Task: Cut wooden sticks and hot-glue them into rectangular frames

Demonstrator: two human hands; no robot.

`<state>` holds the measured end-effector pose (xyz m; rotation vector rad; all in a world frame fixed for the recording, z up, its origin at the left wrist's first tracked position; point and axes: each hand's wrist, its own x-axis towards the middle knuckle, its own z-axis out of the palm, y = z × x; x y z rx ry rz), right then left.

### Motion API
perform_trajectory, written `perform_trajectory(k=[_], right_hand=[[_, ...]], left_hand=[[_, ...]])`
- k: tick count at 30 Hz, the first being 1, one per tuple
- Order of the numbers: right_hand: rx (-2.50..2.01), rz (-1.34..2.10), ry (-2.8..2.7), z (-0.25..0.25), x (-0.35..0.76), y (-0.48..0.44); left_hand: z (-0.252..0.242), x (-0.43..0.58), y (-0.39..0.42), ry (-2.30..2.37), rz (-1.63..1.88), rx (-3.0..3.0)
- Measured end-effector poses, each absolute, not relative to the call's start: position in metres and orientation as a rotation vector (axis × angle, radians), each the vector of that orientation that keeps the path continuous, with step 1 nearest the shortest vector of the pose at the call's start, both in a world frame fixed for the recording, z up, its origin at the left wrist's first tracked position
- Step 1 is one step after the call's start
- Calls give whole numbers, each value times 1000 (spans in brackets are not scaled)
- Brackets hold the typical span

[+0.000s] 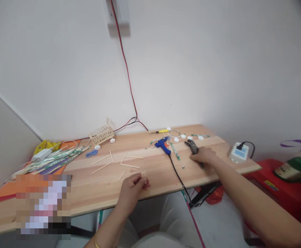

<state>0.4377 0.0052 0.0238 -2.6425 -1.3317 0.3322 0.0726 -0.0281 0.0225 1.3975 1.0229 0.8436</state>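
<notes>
L hand & R hand bare, forearms too. Thin gold-col. bangle on L one. Pale lt-grey clothing over lap & legs.

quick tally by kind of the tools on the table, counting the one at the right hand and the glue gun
Pliers, at the right hand: 1
Blue glue gun: 1
Yellow-handled tool: 1
Total: 3
</notes>
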Motion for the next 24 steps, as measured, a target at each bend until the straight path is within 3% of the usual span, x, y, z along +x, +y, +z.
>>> perform_trajectory(k=[5, 8, 12, 24], right_hand=[[-2534, 290, -1277, 45, 425, -23], [-2066, 196, -1527, 67, 391, -53], [-1739, 421, -1878, 92, 331, -91], [-1608, 376, -2049, 93, 277, -108]], left_hand=[[35, 73, -31, 966, 823, 1286], [44, 73, -33, 924, 824, 1372], [59, 72, -40, 939, 861, 1613], [70, 67, -59, 1070, 1139, 2213]])
